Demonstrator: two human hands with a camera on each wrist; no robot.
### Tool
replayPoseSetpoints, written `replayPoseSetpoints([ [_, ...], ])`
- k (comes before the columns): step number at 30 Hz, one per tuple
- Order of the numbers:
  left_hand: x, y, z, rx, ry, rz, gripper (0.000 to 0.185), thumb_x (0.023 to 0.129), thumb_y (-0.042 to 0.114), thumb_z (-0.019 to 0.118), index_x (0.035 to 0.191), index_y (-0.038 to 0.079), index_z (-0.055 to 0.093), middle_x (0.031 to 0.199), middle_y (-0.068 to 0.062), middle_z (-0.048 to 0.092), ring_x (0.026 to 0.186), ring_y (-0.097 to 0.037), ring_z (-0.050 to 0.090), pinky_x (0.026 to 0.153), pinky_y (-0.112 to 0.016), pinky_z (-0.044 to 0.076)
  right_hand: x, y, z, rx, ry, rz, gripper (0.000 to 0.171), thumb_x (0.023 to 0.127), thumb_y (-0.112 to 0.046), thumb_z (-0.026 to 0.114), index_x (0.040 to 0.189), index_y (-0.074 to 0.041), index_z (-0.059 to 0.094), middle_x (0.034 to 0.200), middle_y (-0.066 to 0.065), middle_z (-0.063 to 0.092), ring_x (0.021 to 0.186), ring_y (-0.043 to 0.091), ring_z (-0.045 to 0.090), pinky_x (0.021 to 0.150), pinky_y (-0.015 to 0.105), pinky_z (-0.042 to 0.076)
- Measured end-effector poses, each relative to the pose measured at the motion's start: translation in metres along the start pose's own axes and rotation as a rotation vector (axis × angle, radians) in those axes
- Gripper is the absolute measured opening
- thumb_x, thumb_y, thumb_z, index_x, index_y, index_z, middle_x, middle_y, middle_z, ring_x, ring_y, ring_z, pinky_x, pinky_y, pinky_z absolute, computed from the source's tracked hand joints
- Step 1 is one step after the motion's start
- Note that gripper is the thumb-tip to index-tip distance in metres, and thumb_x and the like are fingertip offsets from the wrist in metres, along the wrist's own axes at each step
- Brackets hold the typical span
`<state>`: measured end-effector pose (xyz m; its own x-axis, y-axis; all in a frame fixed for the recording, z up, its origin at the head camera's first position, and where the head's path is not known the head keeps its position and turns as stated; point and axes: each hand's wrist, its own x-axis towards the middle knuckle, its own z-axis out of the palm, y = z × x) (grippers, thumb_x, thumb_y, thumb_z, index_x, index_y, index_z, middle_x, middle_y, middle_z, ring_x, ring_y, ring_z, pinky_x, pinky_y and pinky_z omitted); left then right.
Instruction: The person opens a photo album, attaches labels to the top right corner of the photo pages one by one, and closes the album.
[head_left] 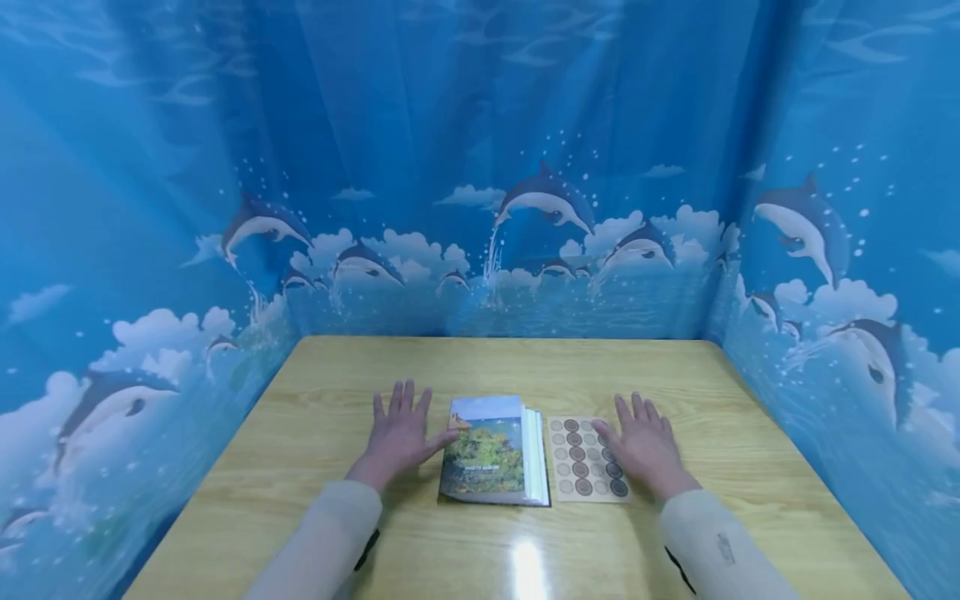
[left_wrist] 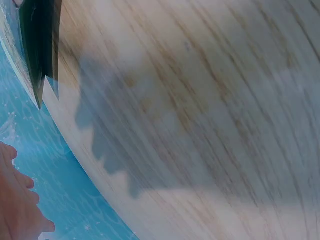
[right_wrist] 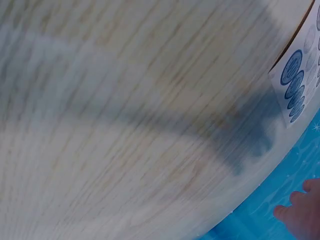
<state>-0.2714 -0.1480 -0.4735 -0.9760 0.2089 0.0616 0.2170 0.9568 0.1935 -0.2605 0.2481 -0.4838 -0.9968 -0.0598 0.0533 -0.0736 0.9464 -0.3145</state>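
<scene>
A photo album (head_left: 483, 454) with a landscape cover lies closed on the wooden table, its white page edges facing right. Just right of it is a flat sheet of round stickers (head_left: 577, 458) in rows of pale, brown and dark circles. My left hand (head_left: 401, 437) is spread with straight fingers, its thumb reaching to the album's left edge; whether it touches is unclear. My right hand (head_left: 643, 442) is likewise spread, its thumb over the sheet's upper right part. Neither hand holds anything. In the left wrist view the album (left_wrist: 32, 50) shows at the upper left corner.
The wood-grain table (head_left: 360, 367) has a rounded far edge. Blue curtains (head_left: 420, 100) printed with dolphins and clouds enclose it at the back and both sides. A bright light reflection lies on the tabletop near the front. Hand shadows fall on the table in both wrist views.
</scene>
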Motion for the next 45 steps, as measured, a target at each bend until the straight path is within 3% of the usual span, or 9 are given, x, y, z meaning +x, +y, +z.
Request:
replayPoseSetpoints([
  [13, -0.006, 0.011, 0.001, -0.013, -0.009, 0.038, 0.100, 0.087, 0.078, 0.045, 0.157, 0.009, 0.025, 0.162, -0.021, 0.005, 0.149, -0.038, -0.002, 0.116, -0.063, -0.005, -0.009, -0.023, 0.010, 0.054, 0.012, -0.053, 0.086, 0.101, -0.064, 0.026, 0.155, 0.003, 0.021, 0.158, 0.033, 0.013, 0.143, 0.053, 0.011, 0.115, 0.065, 0.011],
  [22, -0.009, 0.021, 0.004, -0.013, -0.007, 0.087, 0.100, 0.086, 0.077, 0.049, 0.157, 0.010, 0.026, 0.163, -0.020, 0.008, 0.150, -0.037, 0.003, 0.117, -0.062, 0.001, -0.015, -0.040, 0.016, 0.136, 0.021, -0.097, 0.075, 0.102, -0.047, 0.047, 0.153, 0.004, 0.025, 0.158, 0.031, 0.018, 0.144, 0.050, 0.017, 0.116, 0.063, 0.016],
  [28, -0.013, 0.028, 0.004, -0.053, -0.034, 0.109, 0.102, 0.086, 0.076, 0.051, 0.156, 0.006, 0.026, 0.162, -0.022, 0.010, 0.150, -0.038, 0.008, 0.119, -0.057, 0.006, -0.017, -0.052, 0.021, 0.217, 0.029, -0.111, 0.071, 0.101, -0.040, 0.053, 0.152, 0.004, 0.030, 0.156, 0.030, 0.024, 0.142, 0.049, 0.024, 0.114, 0.062, 0.022],
  [34, -0.016, 0.034, 0.006, -0.089, -0.045, 0.128, 0.103, 0.085, 0.075, 0.052, 0.156, 0.005, 0.025, 0.162, -0.023, 0.013, 0.150, -0.037, 0.010, 0.120, -0.051, 0.012, -0.020, -0.060, 0.026, 0.286, 0.012, -0.102, 0.067, 0.102, -0.039, 0.053, 0.151, 0.002, 0.034, 0.156, 0.028, 0.027, 0.142, 0.050, 0.024, 0.114, 0.063, 0.020],
  [40, -0.020, 0.042, 0.006, -0.117, -0.071, 0.146, 0.104, 0.084, 0.076, 0.054, 0.155, 0.005, 0.028, 0.162, -0.021, 0.017, 0.149, -0.036, 0.014, 0.119, -0.052, 0.018, -0.024, -0.066, 0.031, 0.383, 0.029, -0.095, 0.060, 0.101, -0.033, 0.056, 0.146, 0.005, 0.041, 0.142, 0.030, 0.046, 0.128, 0.047, 0.046, 0.109, 0.062, 0.033],
  [45, -0.022, 0.052, 0.005, -0.150, -0.083, 0.147, 0.102, 0.082, 0.075, 0.057, 0.153, 0.006, 0.033, 0.160, -0.020, 0.023, 0.146, -0.037, 0.022, 0.117, -0.054, 0.023, -0.030, -0.074, 0.032, 0.450, 0.005, -0.048, 0.056, 0.101, -0.030, 0.056, 0.145, 0.003, 0.044, 0.142, 0.030, 0.047, 0.124, 0.047, 0.051, 0.106, 0.061, 0.037],
])
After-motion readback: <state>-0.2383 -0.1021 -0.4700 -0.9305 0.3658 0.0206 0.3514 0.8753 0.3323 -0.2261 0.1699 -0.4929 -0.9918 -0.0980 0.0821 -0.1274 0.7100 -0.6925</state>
